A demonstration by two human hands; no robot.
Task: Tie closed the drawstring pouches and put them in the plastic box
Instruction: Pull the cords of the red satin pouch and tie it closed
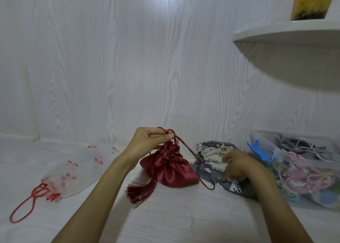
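Observation:
A dark red satin pouch (169, 167) with a tassel (139, 191) sits on the white surface in the middle, its mouth gathered shut. My left hand (149, 139) pinches the red drawstring loops just above the mouth. One cord (189, 150) runs down to the right, and its end lies loose on a grey printed pouch (235, 186). My right hand (239, 166) is blurred, fingers spread and pointing down, one fingertip touching the grey pouch. The clear plastic box (301, 161) at the right holds several tied pouches.
A sheer white pouch with red flowers (73, 167) and a red cord lies at the left. A beige pouch (211, 154) lies behind the grey one. The box has a blue latch (257, 150). A white shelf (287, 38) juts out at the upper right.

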